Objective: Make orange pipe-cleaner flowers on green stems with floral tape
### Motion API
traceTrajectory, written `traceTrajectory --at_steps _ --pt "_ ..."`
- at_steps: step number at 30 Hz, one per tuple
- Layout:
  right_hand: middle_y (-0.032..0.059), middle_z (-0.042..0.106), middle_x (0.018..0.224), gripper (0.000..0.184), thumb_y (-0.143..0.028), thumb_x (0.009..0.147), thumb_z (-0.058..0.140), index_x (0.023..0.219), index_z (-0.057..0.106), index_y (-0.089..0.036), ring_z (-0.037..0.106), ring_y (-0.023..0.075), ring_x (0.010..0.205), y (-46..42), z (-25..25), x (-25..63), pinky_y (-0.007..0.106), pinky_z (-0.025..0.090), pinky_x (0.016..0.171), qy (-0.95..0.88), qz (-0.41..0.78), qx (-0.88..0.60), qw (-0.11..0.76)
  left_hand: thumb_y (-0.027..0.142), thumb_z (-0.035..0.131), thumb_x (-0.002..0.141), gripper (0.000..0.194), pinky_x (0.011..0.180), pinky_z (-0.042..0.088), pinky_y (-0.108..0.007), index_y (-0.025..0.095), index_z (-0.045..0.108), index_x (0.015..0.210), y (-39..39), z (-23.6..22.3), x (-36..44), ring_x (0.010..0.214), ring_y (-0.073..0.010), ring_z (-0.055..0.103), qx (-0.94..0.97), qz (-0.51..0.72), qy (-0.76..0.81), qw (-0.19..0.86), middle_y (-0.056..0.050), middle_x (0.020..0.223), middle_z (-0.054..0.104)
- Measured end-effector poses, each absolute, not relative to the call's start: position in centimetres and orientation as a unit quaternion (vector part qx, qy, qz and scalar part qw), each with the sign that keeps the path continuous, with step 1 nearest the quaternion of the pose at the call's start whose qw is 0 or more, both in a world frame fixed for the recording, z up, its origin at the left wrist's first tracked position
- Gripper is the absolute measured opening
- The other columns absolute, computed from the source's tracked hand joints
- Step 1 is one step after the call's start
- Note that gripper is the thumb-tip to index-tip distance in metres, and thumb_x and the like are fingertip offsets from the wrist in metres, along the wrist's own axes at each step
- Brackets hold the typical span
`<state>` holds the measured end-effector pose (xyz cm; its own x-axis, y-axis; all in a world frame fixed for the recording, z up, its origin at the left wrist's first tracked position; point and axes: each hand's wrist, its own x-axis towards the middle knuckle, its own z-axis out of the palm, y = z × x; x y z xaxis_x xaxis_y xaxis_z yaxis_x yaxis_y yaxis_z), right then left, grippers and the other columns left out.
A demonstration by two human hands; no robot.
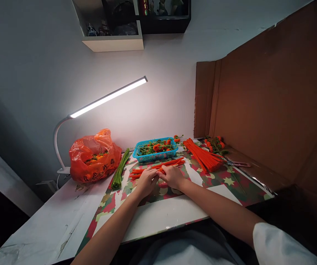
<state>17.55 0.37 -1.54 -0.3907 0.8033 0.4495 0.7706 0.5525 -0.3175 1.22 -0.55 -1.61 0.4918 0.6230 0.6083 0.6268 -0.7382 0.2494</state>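
My left hand [146, 180] and my right hand [173, 176] meet over a loose pile of orange-red pipe cleaners [176, 161] near the middle of the table. Fingers of both hands are curled together around some of the stems, whose ends stick out to either side. How many stems lie inside the fingers is hidden. Right of the hands fans out a larger bundle of red-orange pipe cleaners [204, 156]. On the left lies a bundle of green pipe cleaners [120, 169].
Behind the hands stands a blue basket [155, 158] of orange flowers on green stems. An orange plastic bag [94, 158] and a lit lamp [108, 96] are at left. Scissors [238, 164] and more flowers [215, 143] lie by the cardboard wall [269, 110].
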Motion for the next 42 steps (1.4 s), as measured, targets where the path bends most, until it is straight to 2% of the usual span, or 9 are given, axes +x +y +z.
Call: traceTrajectory --at_steps 3,6,11,19,21,26,31,42 --pt "0.0004 0.054 0.063 0.048 -0.066 0.080 0.044 0.080 0.052 -0.019 0.049 0.0145 0.058 0.6 -1.1 18.1 0.023 0.023 0.054 -0.816 0.057 -0.459 0.347 0.038 0.039 0.090 0.034 0.061 0.038 -0.028 0.018 0.054 0.067 -0.1 -1.7 1.6 0.063 -0.0157 0.045 -0.836 -0.409 -0.359 -0.071 -0.002 0.065 0.053" --pt "-0.0025 0.049 0.066 0.047 -0.065 0.076 0.050 0.088 0.048 -0.020 0.044 0.0122 0.058 0.8 -0.9 18.9 0.021 0.028 0.053 -0.798 0.137 -0.393 0.435 0.041 0.042 0.089 0.033 0.064 0.040 -0.027 0.018 0.057 0.073 0.0 -1.3 1.5 0.069 -0.0163 0.048 -0.820 -0.454 -0.329 -0.118 -0.003 0.072 0.054" --pt "-0.0033 0.044 0.072 0.049 -0.061 0.071 0.058 0.097 0.044 -0.021 0.039 0.0110 0.059 0.7 -0.7 19.6 0.023 0.033 0.055 -0.788 0.198 -0.288 0.506 0.033 0.045 0.090 0.024 0.070 0.040 -0.028 0.019 0.062 0.080 -0.8 -0.4 0.8 0.077 -0.0164 0.048 -0.825 -0.466 -0.312 -0.075 -0.004 0.081 0.057" --pt "-0.0048 0.037 0.063 0.042 -0.057 0.072 0.059 0.074 0.038 -0.021 0.032 0.0094 0.054 -0.2 -0.8 19.0 0.022 0.029 0.052 -0.795 0.141 -0.274 0.523 0.029 0.046 0.091 0.021 0.069 0.039 -0.029 0.020 0.064 0.086 -1.2 -0.1 0.4 0.077 -0.0169 0.048 -0.845 -0.433 -0.314 -0.003 -0.004 0.082 0.060" --pt "-0.0049 0.038 0.062 0.042 -0.057 0.072 0.058 0.073 0.038 -0.021 0.032 0.0091 0.053 -0.4 -0.9 18.8 0.022 0.028 0.051 -0.798 0.115 -0.274 0.525 0.028 0.045 0.091 0.021 0.069 0.040 -0.030 0.020 0.064 0.086 -1.3 -0.1 0.5 0.079 -0.0175 0.048 -0.847 -0.428 -0.316 -0.002 -0.005 0.082 0.060" --pt "-0.0026 0.049 0.063 0.039 -0.057 0.074 0.057 0.079 0.045 -0.020 0.042 0.0104 0.053 -0.9 -0.8 18.4 0.022 0.030 0.053 -0.808 0.045 -0.298 0.507 0.028 0.044 0.091 0.022 0.069 0.040 -0.030 0.020 0.064 0.084 -1.5 0.0 0.7 0.078 -0.0178 0.047 -0.853 -0.420 -0.310 0.000 -0.005 0.082 0.060" --pt "0.0003 0.056 0.062 0.034 -0.052 0.078 0.054 0.072 0.048 -0.019 0.050 0.0122 0.056 -1.1 -0.3 18.5 0.022 0.030 0.054 -0.831 -0.001 -0.315 0.459 0.031 0.041 0.091 0.029 0.068 0.039 -0.031 0.018 0.060 0.073 -1.5 0.1 0.8 0.075 -0.0187 0.046 -0.869 -0.390 -0.304 0.014 -0.005 0.076 0.057" --pt "0.0001 0.056 0.058 0.028 -0.043 0.083 0.051 0.068 0.047 -0.019 0.049 0.0122 0.054 -0.7 -0.5 18.4 0.023 0.022 0.052 -0.856 0.002 -0.356 0.374 0.026 0.040 0.091 0.031 0.066 0.033 -0.029 0.018 0.045 0.062 -1.1 -0.4 0.4 0.065 -0.0156 0.038 -0.888 -0.338 -0.310 0.038 -0.001 0.064 0.049"
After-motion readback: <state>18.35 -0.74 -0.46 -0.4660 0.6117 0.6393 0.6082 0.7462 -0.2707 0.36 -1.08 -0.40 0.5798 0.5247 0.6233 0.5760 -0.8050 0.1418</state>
